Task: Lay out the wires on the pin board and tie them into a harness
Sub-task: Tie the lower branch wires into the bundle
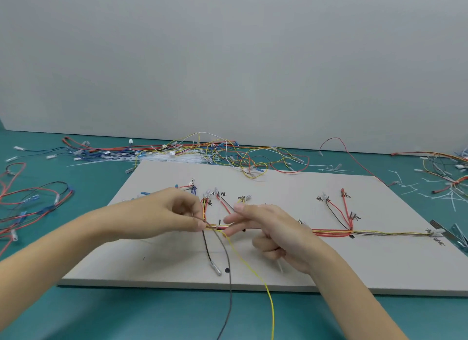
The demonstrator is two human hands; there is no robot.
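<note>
A white pin board (379, 263) lies on the teal table. A bundle of red, yellow and black wires (331, 232) runs along it to the right, with branches going up to labelled pins. My left hand (174, 213) pinches the bundle's left part between thumb and fingers. My right hand (268, 228) is beside it, index and middle fingers stretched toward the bundle; its lower fingers curl round a white cable tie (279, 266). A yellow wire (255, 273) and a grey wire (229, 276) hang from the pinch point off the board's front edge. A black wire (207, 248) with a metal terminal lies on the board.
A heap of loose coloured wires (228, 154) and white cable ties (177, 158) lies behind the board. More red and black wires (33, 200) sit at the left. Cut tie ends and wires (443, 187) litter the right side. A metal tool (453, 234) lies by the board's right edge.
</note>
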